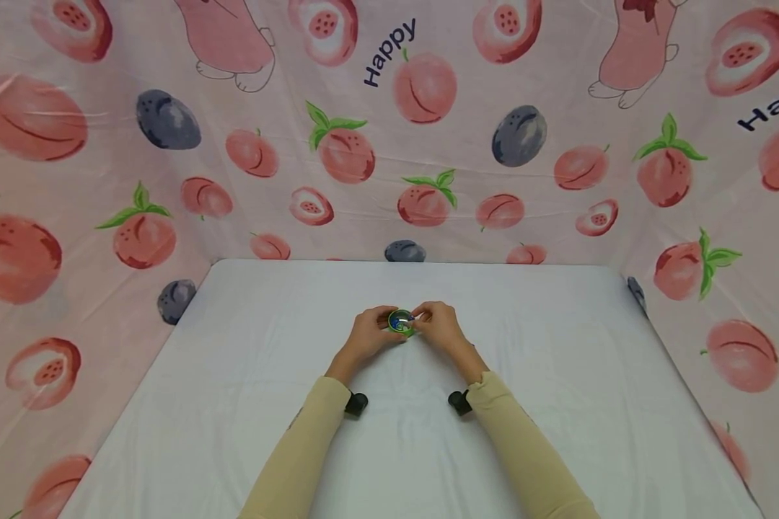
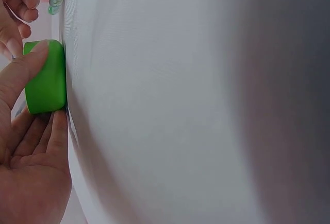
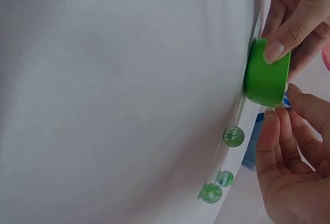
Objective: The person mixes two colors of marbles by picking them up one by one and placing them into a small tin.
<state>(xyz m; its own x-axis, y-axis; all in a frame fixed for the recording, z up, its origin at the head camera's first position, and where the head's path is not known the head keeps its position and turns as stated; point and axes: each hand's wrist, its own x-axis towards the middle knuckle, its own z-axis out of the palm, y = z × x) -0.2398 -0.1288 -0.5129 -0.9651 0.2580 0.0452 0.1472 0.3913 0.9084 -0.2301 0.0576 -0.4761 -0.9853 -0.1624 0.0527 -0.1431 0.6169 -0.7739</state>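
Observation:
A small green cup [image 3: 267,77] stands on the white table, its mouth facing up. My left hand [image 1: 366,335] holds it, with the thumb on one side and the fingers round the other. Inside the cup, blue and clear glassy bits show in the head view, too small to count. My right hand [image 1: 443,329] is at the cup's right rim. Between its thumb and fingertip it pinches a blue-and-clear marble [image 3: 286,100]. Near the right hand, a green-streaked marble [image 3: 234,136] and two others, a marble [image 3: 225,178] and a marble [image 3: 211,193], lie on the table.
A white cloth covers the table [image 1: 234,404]. Around its back and sides hangs a pink fruit-print curtain [image 1: 454,151]. A dark camera [image 1: 357,404] sits at the left wrist and another camera [image 1: 459,402] at the right.

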